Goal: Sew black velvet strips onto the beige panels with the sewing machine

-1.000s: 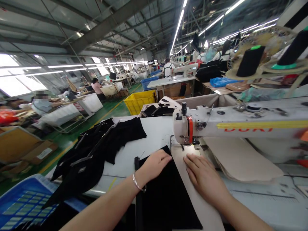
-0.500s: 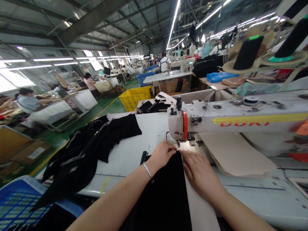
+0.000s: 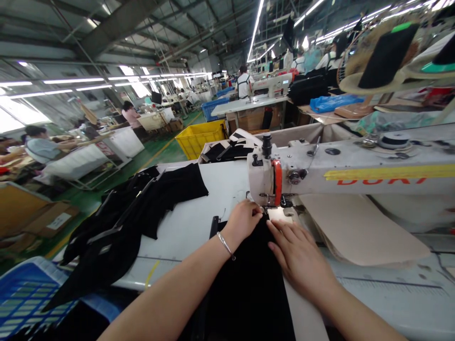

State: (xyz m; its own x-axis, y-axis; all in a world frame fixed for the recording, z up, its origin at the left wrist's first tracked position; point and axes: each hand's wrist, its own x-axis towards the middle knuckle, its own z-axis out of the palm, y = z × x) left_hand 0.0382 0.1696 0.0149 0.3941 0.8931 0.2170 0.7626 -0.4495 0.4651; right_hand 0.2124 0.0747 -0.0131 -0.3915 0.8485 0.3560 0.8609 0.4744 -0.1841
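Note:
A long black fabric piece [image 3: 252, 284] runs from the sewing machine's needle area toward me. My left hand [image 3: 245, 219], with a silver bracelet, pinches the fabric's far edge just left of the presser foot [image 3: 266, 210]. Flat on the fabric's right edge lies my right hand [image 3: 298, 251], fingers stretched toward the needle plate. A pale panel [image 3: 305, 310] shows beneath the black fabric on the right. The white sewing machine head [image 3: 263, 177] stands directly beyond both hands. The needle tip is too small to make out.
Black fabric pieces [image 3: 142, 213] with dark strips spread over the table's left side. A blue basket [image 3: 31, 284] stands at lower left. Beige panels [image 3: 362, 232] lie under the machine arm. A yellow crate [image 3: 201, 139] and several people are farther back.
The black fabric's far edge and both hands have shifted slightly closer to the presser foot. The camera view has also moved a little.

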